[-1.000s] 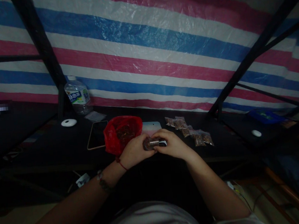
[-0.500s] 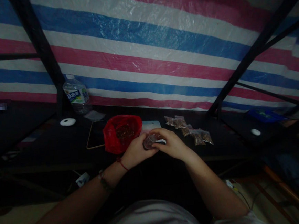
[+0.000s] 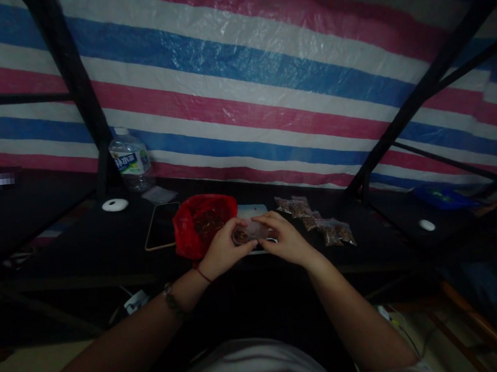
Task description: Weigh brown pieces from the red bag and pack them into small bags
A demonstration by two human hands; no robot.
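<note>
My left hand (image 3: 225, 248) and my right hand (image 3: 287, 237) are close together, with fingers curled around a small clear plastic container (image 3: 255, 229). Brown bits show near my left fingertips; whether a second clear piece is there, I cannot tell. Just beneath and behind my hands lies a pale flat device (image 3: 251, 210), mostly covered. Beside my left hand stands an open red plastic bag (image 3: 185, 237) with brown dried bits inside. To the right of my right hand, several small clear bags (image 3: 301, 207) filled with brown bits lie in a slanting row.
A phone or tablet (image 3: 159, 230) lies left of the red bag. Behind it are a large clear bottle (image 3: 131, 161), flat clear plastic (image 3: 159, 194) and a white oval object (image 3: 115, 205). Black frame posts (image 3: 72, 79) flank the black table (image 3: 81, 245). A blue tray (image 3: 445, 196) is far right.
The clear container, earlier lying sideways and then showing its round end, is now tilted differently between my hands. My fingers have shifted around it. The bags on the table have stayed put.
</note>
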